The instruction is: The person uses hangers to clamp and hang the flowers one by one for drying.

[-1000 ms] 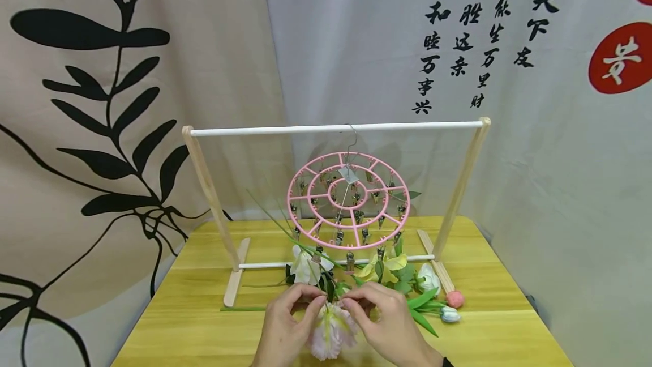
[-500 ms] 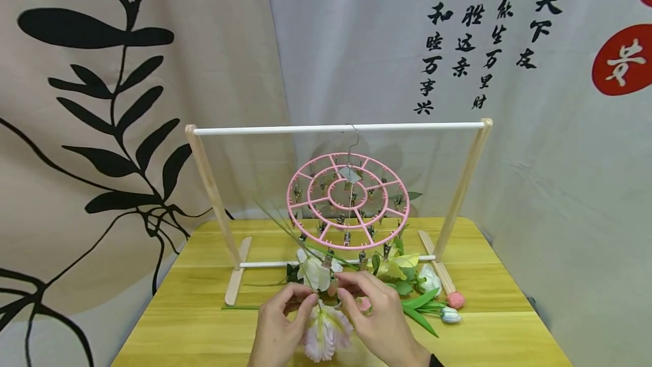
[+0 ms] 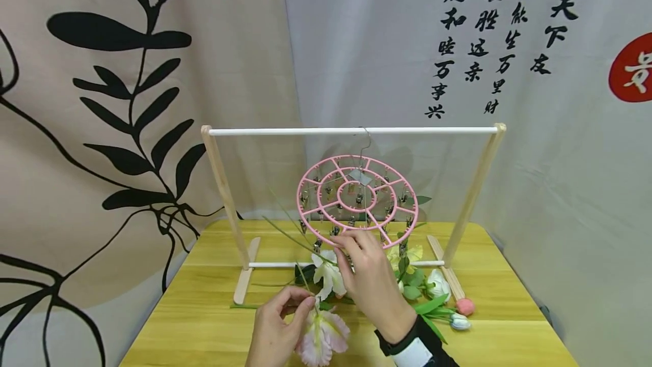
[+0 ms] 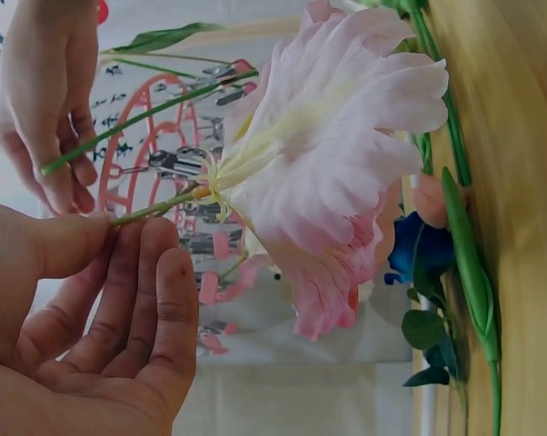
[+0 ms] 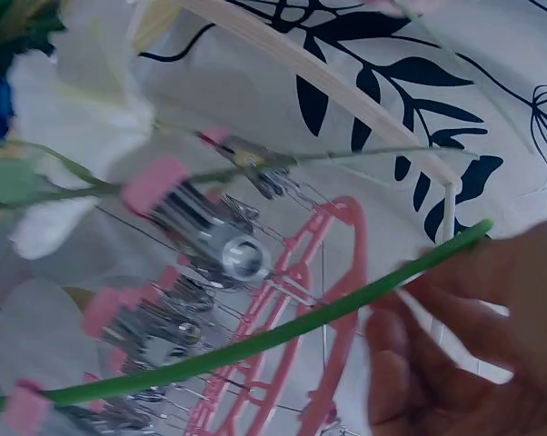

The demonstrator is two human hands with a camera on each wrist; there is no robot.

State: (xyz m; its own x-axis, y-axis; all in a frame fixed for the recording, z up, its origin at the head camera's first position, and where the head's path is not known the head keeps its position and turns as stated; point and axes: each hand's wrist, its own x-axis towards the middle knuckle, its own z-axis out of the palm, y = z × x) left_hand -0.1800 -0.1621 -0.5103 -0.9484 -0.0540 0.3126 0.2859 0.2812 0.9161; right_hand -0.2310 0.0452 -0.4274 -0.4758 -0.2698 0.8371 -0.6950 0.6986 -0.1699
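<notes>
A table with a yellow wood-grain top (image 3: pixel 193 338) carries everything, its far corners rounded. Two flat wooden feet of a rack rest on it, the left foot (image 3: pixel 247 271) and the right foot (image 3: pixel 445 267), both set toward the back and well apart. Beside the left foot's near end lies a thin green stem (image 3: pixel 243 306). Near the right foot is a cluster of artificial flowers: a white flower (image 3: pixel 438 285) touches or overlaps it, a rounded pink bloom (image 3: pixel 464 306) sits at its near end, and a pale blue-white tulip (image 3: pixel 460 321) lies closer to the front, with long green leaves (image 3: pixel 433 306) just beside.
</notes>
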